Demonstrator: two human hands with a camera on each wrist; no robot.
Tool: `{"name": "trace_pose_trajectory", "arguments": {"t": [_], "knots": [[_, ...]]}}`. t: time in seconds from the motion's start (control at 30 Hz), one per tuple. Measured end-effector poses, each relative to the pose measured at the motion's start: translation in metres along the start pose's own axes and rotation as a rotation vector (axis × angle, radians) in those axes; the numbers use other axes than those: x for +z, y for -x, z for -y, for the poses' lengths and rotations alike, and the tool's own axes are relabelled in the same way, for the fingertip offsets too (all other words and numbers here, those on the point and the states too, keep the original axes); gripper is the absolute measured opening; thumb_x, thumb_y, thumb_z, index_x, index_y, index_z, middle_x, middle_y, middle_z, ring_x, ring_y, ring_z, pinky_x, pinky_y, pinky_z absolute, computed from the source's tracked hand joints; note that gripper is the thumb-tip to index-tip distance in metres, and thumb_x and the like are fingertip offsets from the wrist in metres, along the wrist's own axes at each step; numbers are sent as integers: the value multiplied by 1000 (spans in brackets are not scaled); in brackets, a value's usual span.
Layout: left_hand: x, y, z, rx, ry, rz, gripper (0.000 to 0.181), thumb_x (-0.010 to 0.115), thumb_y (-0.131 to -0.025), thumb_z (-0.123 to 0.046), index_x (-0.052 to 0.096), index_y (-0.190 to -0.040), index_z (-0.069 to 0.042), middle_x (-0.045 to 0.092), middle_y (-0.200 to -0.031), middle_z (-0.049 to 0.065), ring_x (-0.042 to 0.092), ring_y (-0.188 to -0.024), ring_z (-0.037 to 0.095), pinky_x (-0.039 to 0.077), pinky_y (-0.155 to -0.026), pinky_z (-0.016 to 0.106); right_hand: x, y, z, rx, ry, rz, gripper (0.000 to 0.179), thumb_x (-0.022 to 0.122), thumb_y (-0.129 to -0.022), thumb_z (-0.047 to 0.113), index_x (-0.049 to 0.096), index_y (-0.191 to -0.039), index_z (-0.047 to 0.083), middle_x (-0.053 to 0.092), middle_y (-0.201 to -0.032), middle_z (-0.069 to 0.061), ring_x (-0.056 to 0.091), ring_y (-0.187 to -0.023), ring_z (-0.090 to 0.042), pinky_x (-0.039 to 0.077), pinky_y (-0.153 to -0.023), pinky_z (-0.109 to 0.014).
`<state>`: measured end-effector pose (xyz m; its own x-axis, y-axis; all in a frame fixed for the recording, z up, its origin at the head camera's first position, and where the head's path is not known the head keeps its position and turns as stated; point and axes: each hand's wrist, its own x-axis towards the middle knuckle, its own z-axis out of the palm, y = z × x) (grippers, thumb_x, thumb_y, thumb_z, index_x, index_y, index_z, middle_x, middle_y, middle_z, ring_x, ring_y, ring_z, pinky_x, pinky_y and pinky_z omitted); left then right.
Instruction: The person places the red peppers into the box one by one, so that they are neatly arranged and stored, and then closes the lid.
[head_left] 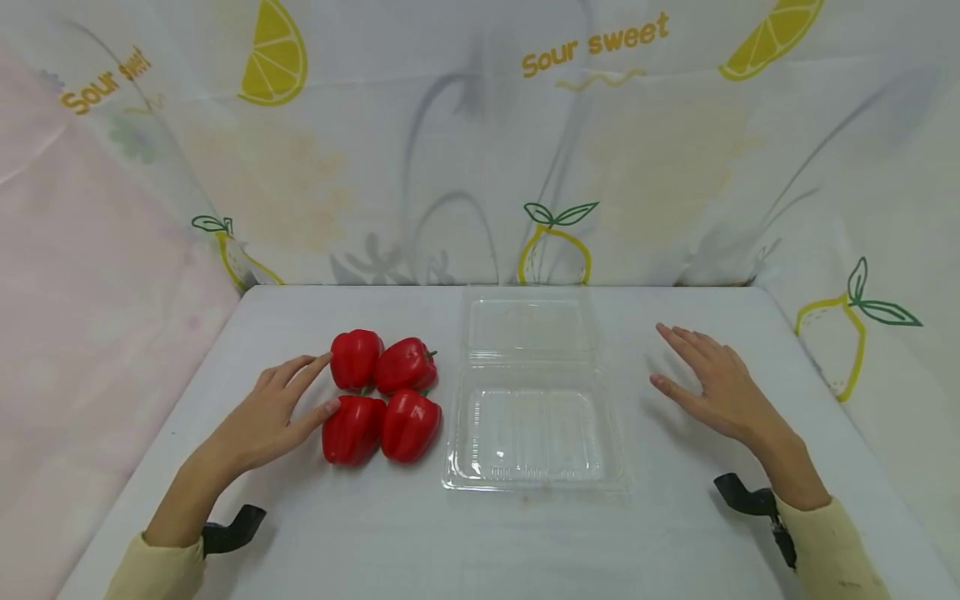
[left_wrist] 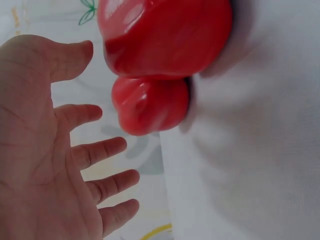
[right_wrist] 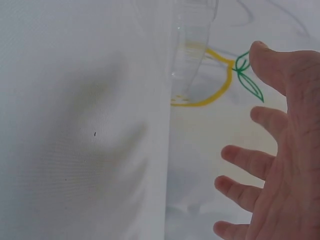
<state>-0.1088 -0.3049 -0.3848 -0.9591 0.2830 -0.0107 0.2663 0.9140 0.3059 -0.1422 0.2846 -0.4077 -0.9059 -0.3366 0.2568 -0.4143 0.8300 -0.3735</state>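
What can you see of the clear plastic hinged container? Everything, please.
It is a clear, glossy, rectangular clamshell container that looks like thin plastic. It lies open on the white tabletop, right of four red bell peppers. The lid is folded back, away from the viewer; the ribbed base lies nearer. Nothing shows inside; only the tabletop appears to touch it.

Soft, diffuse light fills the head view, and the white table (head_left: 540, 542) looks pale and evenly lit. Faint shadows fall close by, as from overhead light — toward five o'clock of the left hand (head_left: 266, 417), toward seven of the right hand (head_left: 712, 387). Small glints dot the red peppers (head_left: 351, 433) and the clear box (head_left: 536, 484). In the left wrist view, glare whitens the nearer pepper (left_wrist: 170, 40) at its ten o'clock. The right wrist view is greyer — blurred shadows lie around eight o'clock.
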Motion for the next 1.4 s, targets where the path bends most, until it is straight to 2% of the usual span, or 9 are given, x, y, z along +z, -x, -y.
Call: {"name": "trace_pose_trajectory", "arguments": {"t": [0.13, 0.37, 0.63, 0.83, 1.07, 1.3, 1.4], "knots": [[0, 2, -3, 10, 29, 12, 78, 59, -93, -52, 30, -155, -15, 34, -148, 21, 31, -131, 46, 43, -87, 71, 0, 0, 3, 14, -49, 17, 76, 69, -91, 39, 32, -155, 20, 40, -148, -22, 35, -134, -45, 27, -102, -67], [0, 5, -7, 24, 60, 25, 77, 61, -92, -50, 32, -154, -15, 36, -147, 21, 34, -129, 44, 48, -84, 67, -2, 1, 11, 64, -146, 105, 78, 67, -93, 41, 25, -157, 24, 32, -155, -18, 29, -139, -44, 26, -104, -68], [-1, 8, -12, 35, 71, 56, 74, 61, -92, -49, 36, -152, -14, 40, -144, 21, 37, -127, 43, 50, -83, 65, -1, 3, 22, 97, -172, 161, 77, 65, -94, 45, 24, -157, 31, 31, -158, -9, 28, -142, -39, 27, -106, -65], [1, 9, -14, 37, 82, 60, 71, 62, -93, -48, 39, -150, -12, 42, -143, 20, 39, -127, 42, 50, -83, 64, 0, 3, 25, 86, -199, 194, 76, 64, -94, 47, 24, -157, 33, 31, -158, -7, 30, -142, -37, 29, -106, -64], [2, 9, -16, 46, 104, 68, 68, 63, -92, -48, 44, -147, -13, 45, -141, 21, 42, -125, 42, 52, -81, 62, 4, 2, 26, 47, -208, 203, 76, 65, -93, 46, 27, -156, 28, 33, -157, -6, 32, -141, -35, 31, -106, -62], [3, 8, -17, 77, 122, 74, 67, 68, -90, -44, 46, -145, -13, 45, -143, 20, 42, -127, 42, 51, -84, 62, 7, 2, 29, 21, -254, 213, 74, 66, -94, 43, 29, -156, 27, 36, -155, -3, 47, -130, -33, 36, -102, -62], [3, 8, -18, 87, 133, 82, 67, 69, -90, -43, 47, -145, -13, 45, -144, 19, 42, -128, 41, 50, -86, 63, 7, 2, 31, 2, -272, 223, 73, 66, -94, 42, 30, -156, 25, 36, -155, -3, 48, -128, -33, 38, -100, -63]]}}
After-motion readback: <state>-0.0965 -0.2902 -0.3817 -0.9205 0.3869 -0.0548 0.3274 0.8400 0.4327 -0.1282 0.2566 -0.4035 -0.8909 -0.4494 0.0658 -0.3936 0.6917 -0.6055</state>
